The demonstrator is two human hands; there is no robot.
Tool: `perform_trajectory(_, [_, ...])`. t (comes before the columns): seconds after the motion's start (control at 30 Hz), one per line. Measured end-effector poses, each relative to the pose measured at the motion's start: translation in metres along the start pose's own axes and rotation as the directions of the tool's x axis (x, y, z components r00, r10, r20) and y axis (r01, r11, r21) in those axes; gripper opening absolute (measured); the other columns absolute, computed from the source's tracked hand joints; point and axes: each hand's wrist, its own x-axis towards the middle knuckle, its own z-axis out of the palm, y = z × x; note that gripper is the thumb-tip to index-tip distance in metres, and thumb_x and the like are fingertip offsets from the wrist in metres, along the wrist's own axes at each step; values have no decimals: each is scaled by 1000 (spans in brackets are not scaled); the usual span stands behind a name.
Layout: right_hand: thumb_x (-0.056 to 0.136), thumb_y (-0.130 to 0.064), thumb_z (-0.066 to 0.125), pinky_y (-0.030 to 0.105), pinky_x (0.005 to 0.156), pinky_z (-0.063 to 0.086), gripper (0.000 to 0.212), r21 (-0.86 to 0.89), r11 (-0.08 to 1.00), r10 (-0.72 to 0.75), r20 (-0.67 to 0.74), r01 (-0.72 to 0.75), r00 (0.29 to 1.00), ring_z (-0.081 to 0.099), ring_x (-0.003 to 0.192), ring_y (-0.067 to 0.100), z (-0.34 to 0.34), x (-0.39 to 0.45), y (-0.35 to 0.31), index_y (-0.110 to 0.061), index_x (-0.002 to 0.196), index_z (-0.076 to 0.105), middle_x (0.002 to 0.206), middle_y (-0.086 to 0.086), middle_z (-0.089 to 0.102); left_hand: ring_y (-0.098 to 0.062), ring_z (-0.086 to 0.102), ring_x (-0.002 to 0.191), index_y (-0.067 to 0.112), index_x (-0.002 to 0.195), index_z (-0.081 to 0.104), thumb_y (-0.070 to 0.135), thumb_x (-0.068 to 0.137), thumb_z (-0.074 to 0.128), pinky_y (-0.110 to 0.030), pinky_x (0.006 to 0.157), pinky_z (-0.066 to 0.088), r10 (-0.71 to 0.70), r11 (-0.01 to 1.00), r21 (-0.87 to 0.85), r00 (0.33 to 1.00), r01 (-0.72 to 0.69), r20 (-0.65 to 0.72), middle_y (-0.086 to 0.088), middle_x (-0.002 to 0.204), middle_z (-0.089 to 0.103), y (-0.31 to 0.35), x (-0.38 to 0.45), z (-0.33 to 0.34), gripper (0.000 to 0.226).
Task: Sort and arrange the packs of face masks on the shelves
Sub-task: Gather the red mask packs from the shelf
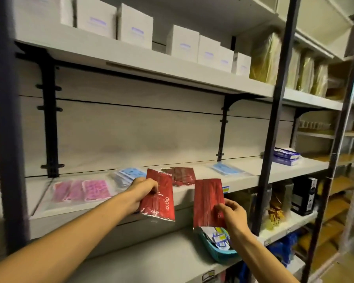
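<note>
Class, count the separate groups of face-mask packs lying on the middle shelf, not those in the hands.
4: pink packs at left, light-blue packs beside them, dark-red packs in the centre, blue packs at right. Packs within stacks may be hidden.

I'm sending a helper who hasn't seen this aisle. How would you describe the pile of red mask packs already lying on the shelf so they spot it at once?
Find the long grey middle shelf with mask packs lying flat along it. Past the pink packs and the light blue patterned packs lies the red pile, left of the plain blue pack. It is the only dark red stack resting on the shelf; the other red packs are in hands.
</note>
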Motion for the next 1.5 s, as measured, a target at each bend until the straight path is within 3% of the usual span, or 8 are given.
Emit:
perform_trajectory(0.23, [88, 4, 63, 40, 70, 60, 22, 8, 1000, -13, 33, 12, 999, 65, 70, 24, 13, 56, -7, 2, 110, 65, 81, 18, 69, -35, 67, 88, -2, 106, 62, -3, 71, 58, -47, 82, 60, 19, 999, 31, 998, -18, -51, -25, 99, 69, 11, 59, 22, 35])
perform_trajectory(0.4, [92, -2, 64, 41, 78, 62, 30, -47, 999, 4, 141, 3, 990, 72, 90, 30, 33, 106, -22, -6, 121, 56, 95, 15, 71, -30, 65, 74, 1, 93, 64, -13, 80, 53, -34, 62, 55, 39, 998, -52, 996, -44, -83, -20, 86, 67, 22, 116, 42, 21])
perform_trajectory(0.6, [94, -6, 64, 20, 56, 57, 32, -198, 978, -14, 230, 61, 973, 71, 79, 15, 68, 173, -25, -12, 124, 54, 96, 7, 70, -31, 64, 67, 1, 87, 63, -12, 75, 60, -43, 74, 57, 40, 993, -107, 996, -48, -81, -19, 76, 64, 33, 185, 62, 18])
perform_trajectory(0.73, [96, -17, 63, 21, 62, 58, 30, -413, 886, -91, 288, 210, 953, 71, 82, 13, 88, 212, -10, -8, 125, 60, 100, 3, 70, -33, 71, 89, 7, 107, 61, 3, 66, 73, -44, 79, 61, 70, 987, 150, 997, -64, -31, -16, 96, 71, 26, 219, 62, 43])
perform_trajectory(0.9, [101, -43, 51, 33, 75, 59, 39, -539, 792, -120, 320, 285, 940, 69, 85, 17, 100, 236, 4, -12, 108, 74, 94, 2, 74, -23, 65, 97, 17, 103, 53, 39, 55, 80, -39, 88, 57, 108, 732, 677, 994, -77, -3, -3, 106, 68, 15, 241, 62, 59])
perform_trajectory(1.07, [95, -52, 55, 39, 89, 58, 44, -610, 702, -160, 368, 368, 916, 68, 96, 16, 103, 236, 12, -23, 126, 64, 112, -4, 71, -21, 60, 105, 22, 121, 57, 43, 72, 79, -36, 92, 53, 163, 609, 785, 986, -116, 19, 1, 116, 62, 13, 242, 73, 58])
perform_trajectory(1.37, [97, -43, 52, 47, 99, 53, 48, -546, 715, -114, 526, 437, 843, 64, 112, 26, 100, 227, 0, -21, 140, 52, 132, 6, 65, -5, 61, 79, 23, 112, 52, 25, 99, 59, -12, 64, 53, 94, 793, 597, 992, -126, 83, -2, 121, 62, 18, 211, 95, 15])
perform_trajectory(1.5, [100, -41, 53, 44, 106, 47, 51, -523, 674, -258, 495, 522, 829, 54, 125, 26, 89, 222, 1, -14, 144, 47, 142, 9, 54, -19, 32, 147, 16, 158, 21, 50, 101, 45, -21, 114, 28, 201, 579, 798, 978, -166, 57, -3, 166, 19, 27, 172, 82, 70])
